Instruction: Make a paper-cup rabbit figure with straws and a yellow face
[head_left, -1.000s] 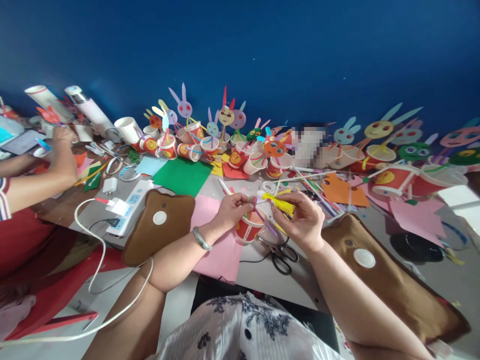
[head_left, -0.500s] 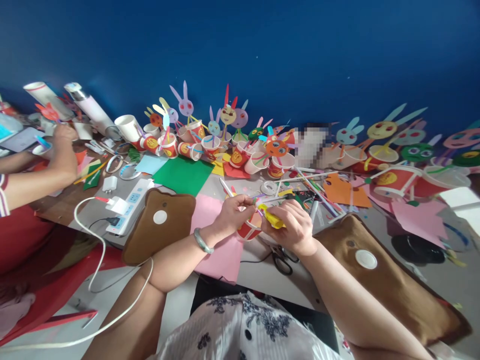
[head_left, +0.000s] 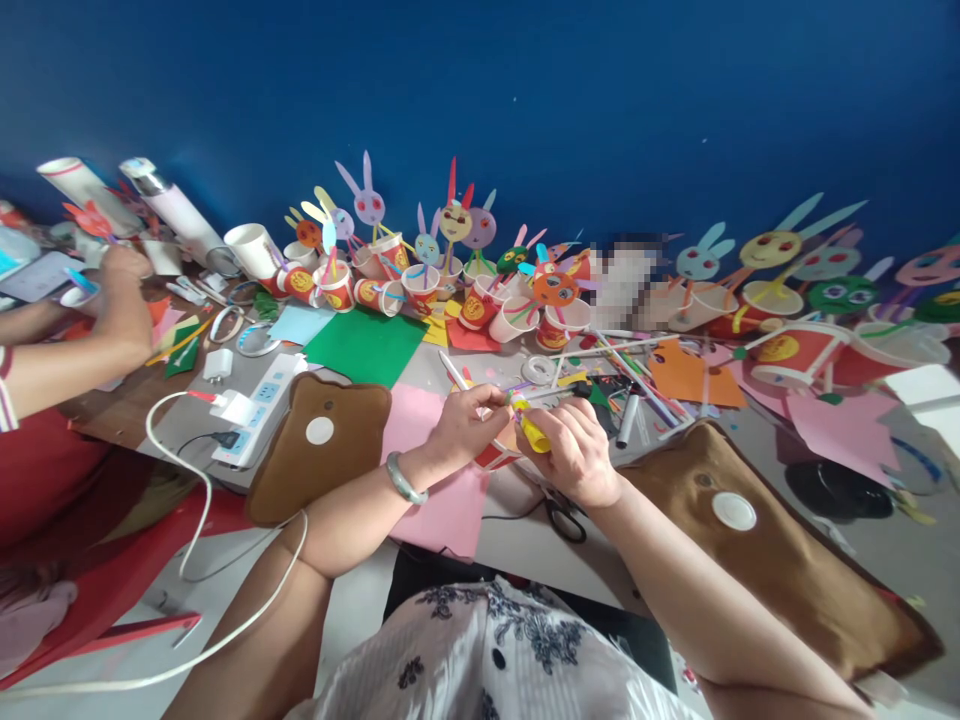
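Note:
My right hand (head_left: 581, 448) is closed around a yellow glue stick (head_left: 534, 434), its tip angled toward my left fingers. My left hand (head_left: 472, 425), with a bangle on the wrist, pinches something small that I cannot make out against that tip. Below both hands a red paper cup (head_left: 498, 458) shows in part; the fingers hide the rest. Pink paper (head_left: 439, 520) lies under my left forearm. Black-handled scissors (head_left: 564, 518) rest beneath my right wrist.
Paper cups with paper rabbit faces (head_left: 424, 285) line the blue wall. A brown cushion-like pad (head_left: 322, 470) lies on the left, a larger brown pad (head_left: 750, 560) on the right. A power strip (head_left: 261, 410) with cables sits left. Another person's arm (head_left: 112, 320) reaches in at far left.
My right hand has shifted slightly left and tilted the glue stick more steeply. My left hand stays nearly in place.

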